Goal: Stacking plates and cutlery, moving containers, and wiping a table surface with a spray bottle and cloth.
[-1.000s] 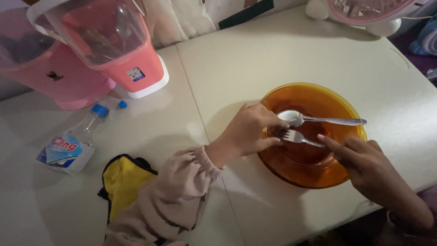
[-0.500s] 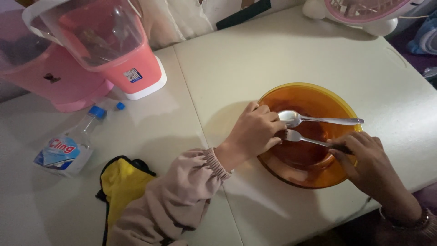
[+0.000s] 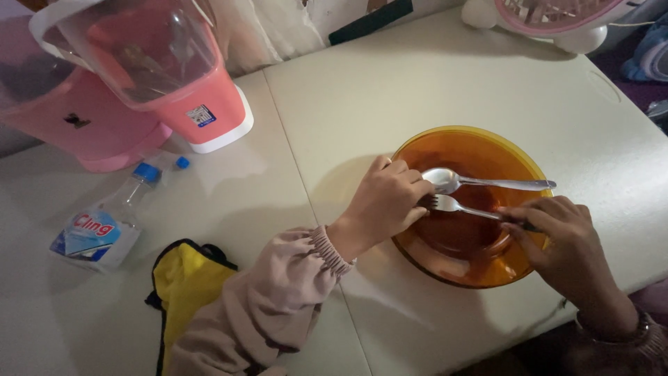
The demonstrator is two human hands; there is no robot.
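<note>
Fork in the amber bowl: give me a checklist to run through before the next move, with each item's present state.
1. Right hand pinches the fork handle: ok.
2. Left hand at the amber bowl rim: ok.
3. Spoon lies apart from the fork: ok.
4. Bowl sits fully on the table: ok.
5. Bowl holds food or liquid: cannot tell.

One head-worn camera looks steeply down, close over the white table [image 3: 431, 83], facing its far edge.
</note>
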